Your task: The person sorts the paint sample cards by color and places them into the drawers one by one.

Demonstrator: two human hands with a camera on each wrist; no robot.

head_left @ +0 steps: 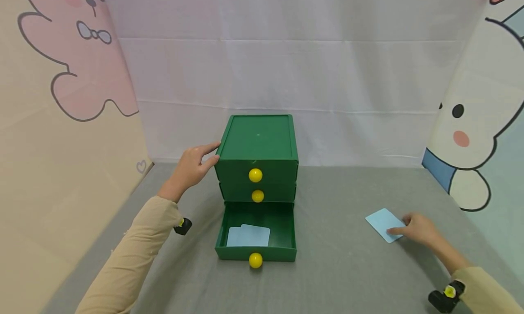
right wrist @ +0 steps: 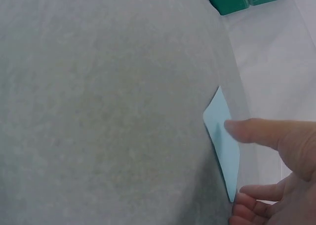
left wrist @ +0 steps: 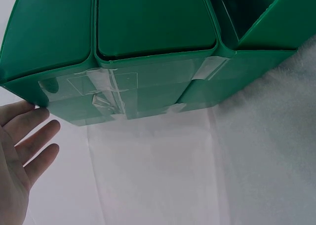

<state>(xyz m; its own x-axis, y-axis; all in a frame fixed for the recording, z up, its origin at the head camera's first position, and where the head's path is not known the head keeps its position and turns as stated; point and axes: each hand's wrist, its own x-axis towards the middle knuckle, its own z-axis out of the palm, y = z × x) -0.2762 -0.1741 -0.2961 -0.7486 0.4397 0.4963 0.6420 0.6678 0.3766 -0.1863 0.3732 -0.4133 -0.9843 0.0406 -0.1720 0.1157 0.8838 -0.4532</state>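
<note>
A green three-drawer box with yellow ball knobs stands on the grey surface, its bottom drawer pulled out. Pale blue cards overlap inside that drawer. My left hand is at the upper left side of the box, fingertips right at its wall; in the left wrist view its fingers are extended and spread. Off to the right, another light blue card lies on the surface. My right hand reaches over this card, thumb across its face and the other fingers by its edge, with a gap between them.
The middle drawer's knob and the top drawer's knob line up above the pulled-out drawer. Clear tape runs along the box's side. A white cloth hangs behind, and printed cartoon panels flank both sides.
</note>
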